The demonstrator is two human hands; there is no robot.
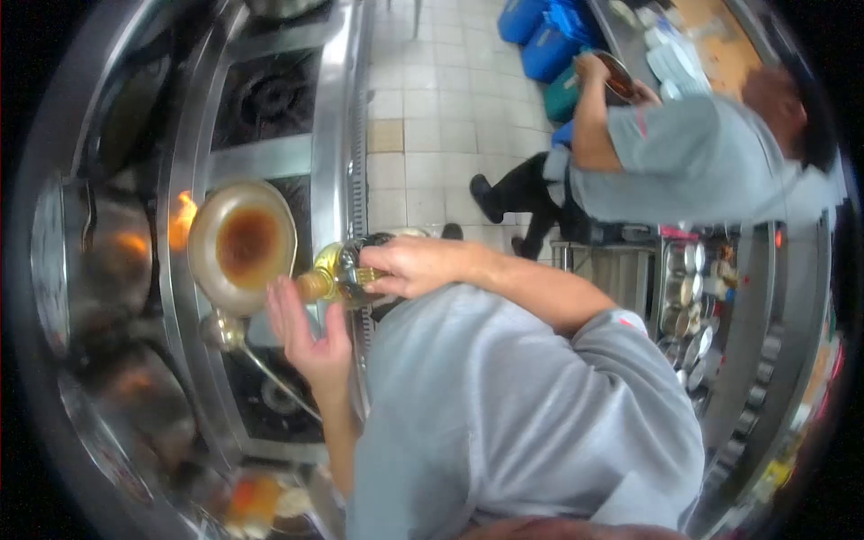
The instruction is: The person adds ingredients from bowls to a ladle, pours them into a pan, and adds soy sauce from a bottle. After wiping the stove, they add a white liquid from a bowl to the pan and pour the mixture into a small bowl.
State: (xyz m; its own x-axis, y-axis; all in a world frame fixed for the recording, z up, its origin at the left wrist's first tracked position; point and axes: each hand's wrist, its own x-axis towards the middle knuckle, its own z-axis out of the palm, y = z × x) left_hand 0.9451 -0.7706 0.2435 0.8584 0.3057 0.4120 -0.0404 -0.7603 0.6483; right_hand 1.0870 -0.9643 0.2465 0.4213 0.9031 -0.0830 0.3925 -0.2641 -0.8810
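My right hand (409, 264) is wrapped around a glass bottle (329, 273) with a yellow label, its golden-brown neck end pointing toward the stove. At that end my left hand (310, 337) has its fingers stretched out and thumb apart, right beside the neck. Just past the bottle, a round pan (205, 261) on the stove holds a shallow pool of brown liquid (247, 245). Flame (184, 221) flares at the pan's far edge. A long-handled ladle (222, 332) lies near the pan, with its handle slanting toward my left forearm.
Large metal pans (121, 256) stand along the back of the stove. Another burner (270, 97) is beyond the pan. Behind me, a co-worker (684, 157) holds a bowl (616, 76) over blue bins (551, 49). Shelves of stacked metal containers (686, 288) are on that side too.
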